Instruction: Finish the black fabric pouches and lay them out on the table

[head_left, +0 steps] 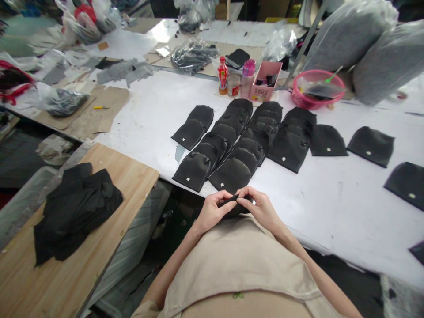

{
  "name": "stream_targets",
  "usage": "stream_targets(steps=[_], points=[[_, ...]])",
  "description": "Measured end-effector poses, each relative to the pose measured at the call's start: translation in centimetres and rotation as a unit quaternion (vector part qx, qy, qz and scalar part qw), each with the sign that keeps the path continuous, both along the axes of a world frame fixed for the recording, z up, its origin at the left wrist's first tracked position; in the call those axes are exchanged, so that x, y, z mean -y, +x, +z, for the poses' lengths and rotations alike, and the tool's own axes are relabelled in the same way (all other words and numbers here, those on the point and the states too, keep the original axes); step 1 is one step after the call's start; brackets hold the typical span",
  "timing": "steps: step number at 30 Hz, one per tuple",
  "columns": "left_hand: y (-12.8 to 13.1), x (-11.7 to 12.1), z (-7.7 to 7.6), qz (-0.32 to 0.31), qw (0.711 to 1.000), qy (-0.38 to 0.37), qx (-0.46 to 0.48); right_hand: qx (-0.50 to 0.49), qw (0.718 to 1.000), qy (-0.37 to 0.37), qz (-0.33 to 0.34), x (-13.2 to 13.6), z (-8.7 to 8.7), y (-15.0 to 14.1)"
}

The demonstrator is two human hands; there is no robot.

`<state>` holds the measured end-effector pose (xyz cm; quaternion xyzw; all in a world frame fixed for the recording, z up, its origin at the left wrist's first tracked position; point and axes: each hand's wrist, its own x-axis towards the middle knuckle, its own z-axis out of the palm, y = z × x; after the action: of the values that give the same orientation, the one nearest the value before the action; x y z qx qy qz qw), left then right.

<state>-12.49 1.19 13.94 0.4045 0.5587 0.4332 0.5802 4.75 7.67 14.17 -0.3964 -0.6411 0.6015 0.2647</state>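
Note:
Both hands meet in front of my apron at the near edge of the white table. My left hand (pixel 215 210) pinches the edge of a black fabric piece (pixel 236 211) between thumb and forefinger. Close beside it, my right hand (pixel 260 207) pinches the same edge, the fingertips nearly touching. Most of the piece hangs below the hands and is partly hidden by them. Just beyond lie overlapping rows of black rounded pieces (pixel 230 174), several with a small white tag near the straight edge.
Single black pieces (pixel 371 145) lie to the right on the white table (pixel 331 198). Behind the rows stand a red-capped bottle (pixel 222 77), a pink box (pixel 266 81) and a pink basin (pixel 318 90). At left, black cloth (pixel 76 212) lies crumpled on a wooden board (pixel 132 176).

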Motion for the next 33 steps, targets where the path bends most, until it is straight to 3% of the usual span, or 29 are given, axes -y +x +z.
stream_targets(steps=[6,16,21,26,33], points=[[-0.4,-0.2,0.1,-0.021,0.999,0.017,-0.022,0.019,1.000,-0.016,0.001,0.0,0.1,0.2],[-0.5,-0.4,0.9,-0.068,0.992,0.032,-0.098,0.049,0.998,0.030,0.016,0.4,0.2,-0.1],[-1.2,-0.7,0.9,-0.066,0.994,0.017,-0.090,0.010,0.994,0.099,0.048,0.1,0.5,-0.4],[-2.8,-0.4,0.6,0.016,1.000,-0.022,0.005,-0.010,0.978,0.204,0.044,-0.7,-0.2,1.0],[-4.2,0.5,0.1,0.103,0.993,-0.021,0.055,-0.021,0.981,0.194,-0.015,-1.2,-2.1,2.4]])
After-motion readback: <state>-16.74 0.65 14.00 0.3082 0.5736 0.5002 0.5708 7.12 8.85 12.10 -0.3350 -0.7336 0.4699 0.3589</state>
